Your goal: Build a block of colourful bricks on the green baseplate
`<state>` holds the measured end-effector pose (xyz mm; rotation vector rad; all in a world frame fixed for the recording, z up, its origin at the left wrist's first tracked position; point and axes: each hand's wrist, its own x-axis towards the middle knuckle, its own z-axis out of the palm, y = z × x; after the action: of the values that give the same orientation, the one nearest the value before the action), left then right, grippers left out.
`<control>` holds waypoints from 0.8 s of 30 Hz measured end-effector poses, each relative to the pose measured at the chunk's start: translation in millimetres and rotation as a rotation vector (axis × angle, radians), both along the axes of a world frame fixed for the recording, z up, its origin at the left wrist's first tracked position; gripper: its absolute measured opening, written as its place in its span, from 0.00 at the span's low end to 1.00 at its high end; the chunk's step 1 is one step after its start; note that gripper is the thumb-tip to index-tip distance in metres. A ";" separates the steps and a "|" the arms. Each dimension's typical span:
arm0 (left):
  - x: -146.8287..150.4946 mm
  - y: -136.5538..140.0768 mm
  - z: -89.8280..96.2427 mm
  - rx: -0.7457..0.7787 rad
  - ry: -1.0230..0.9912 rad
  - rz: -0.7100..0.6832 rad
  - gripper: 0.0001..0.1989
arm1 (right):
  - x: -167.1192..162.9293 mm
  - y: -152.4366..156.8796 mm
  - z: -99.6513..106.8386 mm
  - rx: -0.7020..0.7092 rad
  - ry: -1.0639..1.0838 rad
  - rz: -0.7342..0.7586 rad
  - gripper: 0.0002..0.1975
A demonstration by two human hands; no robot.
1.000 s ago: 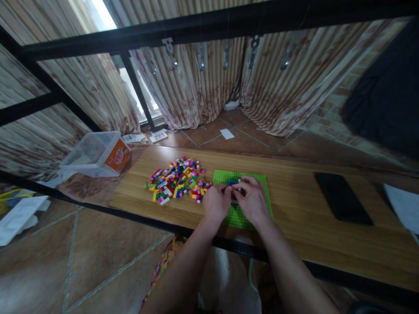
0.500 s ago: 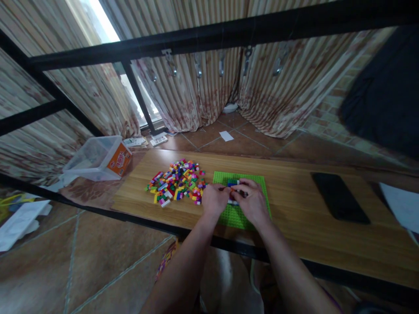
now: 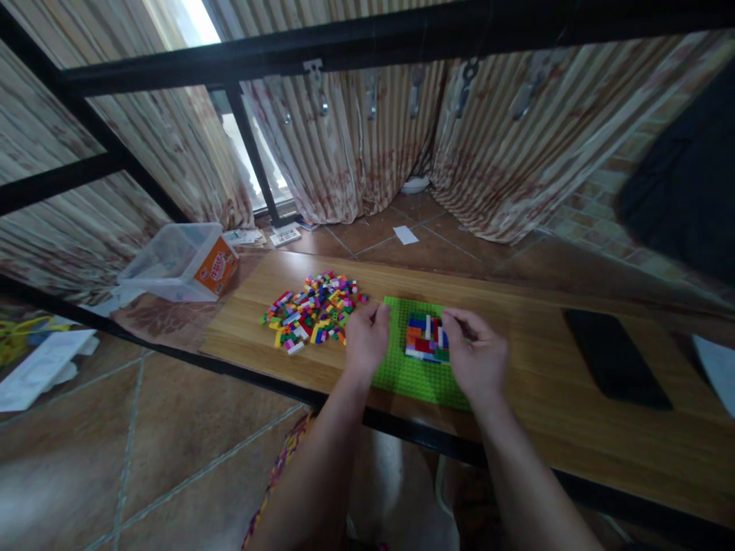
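Observation:
A green studded baseplate point(image 3: 422, 386) lies on the wooden table in front of me. On it sits a flat block of joined toy bricks point(image 3: 423, 340) in orange, red, blue, white and green. My left hand point(image 3: 367, 337) is over the plate's left edge, between the bricks and the loose pile, fingers curled in and closed. Thumb and fingertips of my right hand point(image 3: 478, 353) are drawn together at the right side of the joined bricks, covering part of them. Whether either hand has a small brick in it is hidden. Loose coloured bricks point(image 3: 315, 310) lie heaped left of my left hand.
A clear plastic bin point(image 3: 172, 264) with an orange label stands beyond the table's left end. A black phone-like slab point(image 3: 617, 358) lies to the right, with white paper point(image 3: 717, 367) past it. A black metal bar with hooks point(image 3: 367, 69) crosses above the table.
My hands were together over the joined bricks and have moved apart, the left one leftward and the right one rightward. More of the bricks' top now shows. The view has shifted slightly.

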<state>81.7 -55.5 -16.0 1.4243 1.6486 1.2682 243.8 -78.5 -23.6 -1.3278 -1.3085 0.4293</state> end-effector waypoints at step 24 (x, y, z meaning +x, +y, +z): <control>-67.3 0.1 31.1 0.126 -1.098 0.334 0.08 | -79.6 -14.9 -20.9 -0.126 -0.537 0.313 0.13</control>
<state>14.5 -55.5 15.1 0.2994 1.0276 1.8760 164.3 -93.4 -44.5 -1.4004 -1.9787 0.3854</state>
